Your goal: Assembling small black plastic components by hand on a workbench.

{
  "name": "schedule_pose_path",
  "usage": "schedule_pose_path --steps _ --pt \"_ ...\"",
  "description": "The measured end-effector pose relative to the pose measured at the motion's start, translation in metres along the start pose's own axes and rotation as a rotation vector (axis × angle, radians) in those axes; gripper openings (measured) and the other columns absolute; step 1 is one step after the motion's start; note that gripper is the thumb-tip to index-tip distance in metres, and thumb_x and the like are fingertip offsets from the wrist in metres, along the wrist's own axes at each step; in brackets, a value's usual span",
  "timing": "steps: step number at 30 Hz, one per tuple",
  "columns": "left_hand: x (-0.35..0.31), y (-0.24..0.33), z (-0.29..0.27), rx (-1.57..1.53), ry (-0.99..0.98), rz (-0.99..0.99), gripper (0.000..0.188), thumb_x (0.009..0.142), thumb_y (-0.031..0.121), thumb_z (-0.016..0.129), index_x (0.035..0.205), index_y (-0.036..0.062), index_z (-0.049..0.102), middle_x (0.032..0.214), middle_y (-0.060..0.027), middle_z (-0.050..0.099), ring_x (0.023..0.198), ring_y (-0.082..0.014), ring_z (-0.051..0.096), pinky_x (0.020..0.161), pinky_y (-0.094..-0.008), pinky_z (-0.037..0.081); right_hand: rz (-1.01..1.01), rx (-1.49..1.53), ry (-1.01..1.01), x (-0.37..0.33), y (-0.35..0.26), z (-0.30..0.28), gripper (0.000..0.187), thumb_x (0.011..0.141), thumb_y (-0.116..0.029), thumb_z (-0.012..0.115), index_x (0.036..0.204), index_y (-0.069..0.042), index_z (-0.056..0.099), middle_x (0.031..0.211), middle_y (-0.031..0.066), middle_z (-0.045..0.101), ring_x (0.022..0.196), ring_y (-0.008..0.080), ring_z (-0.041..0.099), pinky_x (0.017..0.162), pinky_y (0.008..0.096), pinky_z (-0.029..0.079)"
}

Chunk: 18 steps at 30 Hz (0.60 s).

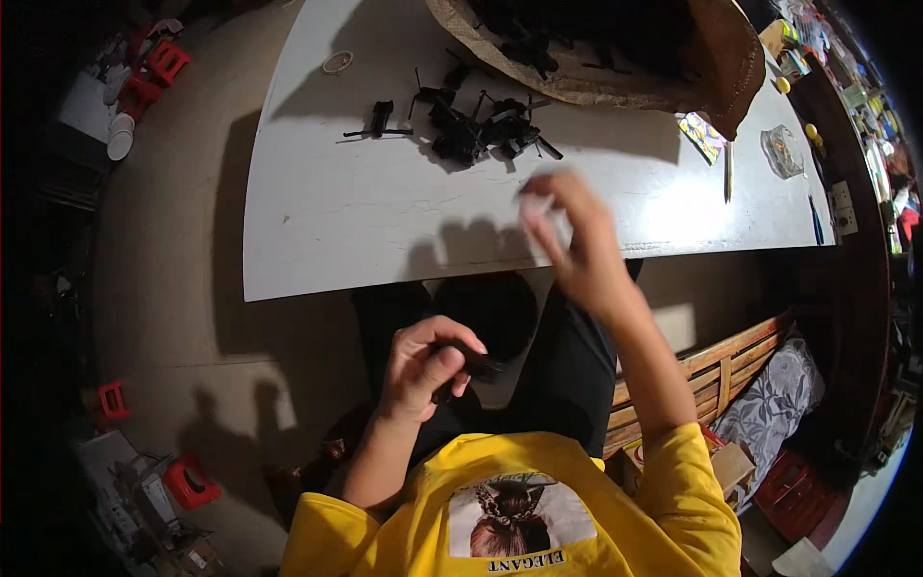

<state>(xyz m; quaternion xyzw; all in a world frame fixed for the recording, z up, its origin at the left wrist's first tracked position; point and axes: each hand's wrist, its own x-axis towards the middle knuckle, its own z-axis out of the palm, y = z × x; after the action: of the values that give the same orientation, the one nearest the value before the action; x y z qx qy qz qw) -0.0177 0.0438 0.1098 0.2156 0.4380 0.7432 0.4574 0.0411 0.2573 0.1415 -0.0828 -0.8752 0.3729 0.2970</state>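
My left hand [423,365], over my lap, has its fingers and thumb closed around a small black plastic part [479,365]. Most of that part is covered by the fingers; one flat end sticks out to the right. My right hand [582,236] is raised over the table's near edge, its fingers curved and smeared by motion, so whether it pinches anything does not show. Ahead of it on the white table [336,212] lies a pile of black plastic parts [471,130] with thin rods. One separate black part [381,119] rests just left of the pile.
A brown woven sack [615,94] with more black parts spans the table's far side. Right of it are a colourful packet [702,137], a thin stick [728,173] and a glass dish [784,154]. A pale ring [337,62] lies far left. A wooden bench [726,370] stands right, below table height.
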Motion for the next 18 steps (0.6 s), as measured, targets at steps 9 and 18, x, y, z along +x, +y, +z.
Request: schedule_pose_path --steps 9,18 --pt "-0.003 -0.026 0.001 -0.687 0.016 -0.251 0.024 0.088 0.026 0.047 0.074 0.0077 0.044 0.078 -0.0053 0.044 0.055 -0.0127 0.044 0.05 -0.024 0.036 0.156 -0.714 -0.042 0.072 0.086 0.003 0.03 0.081 -0.006 0.05 0.108 -0.012 0.058 0.097 0.0161 0.056 0.087 0.0346 0.056 0.072 0.0397 0.046" --pt "0.0 -0.033 0.0 -0.564 0.005 -0.243 0.031 0.087 0.032 0.054 0.068 0.012 0.039 0.075 -0.003 0.045 0.059 -0.0127 0.045 0.052 -0.0233 0.036 0.142 -0.462 0.336 0.067 0.074 -0.009 0.015 0.082 -0.01 0.058 0.097 -0.006 0.06 0.074 0.011 0.06 0.066 0.0231 0.059 0.063 0.0311 0.046"
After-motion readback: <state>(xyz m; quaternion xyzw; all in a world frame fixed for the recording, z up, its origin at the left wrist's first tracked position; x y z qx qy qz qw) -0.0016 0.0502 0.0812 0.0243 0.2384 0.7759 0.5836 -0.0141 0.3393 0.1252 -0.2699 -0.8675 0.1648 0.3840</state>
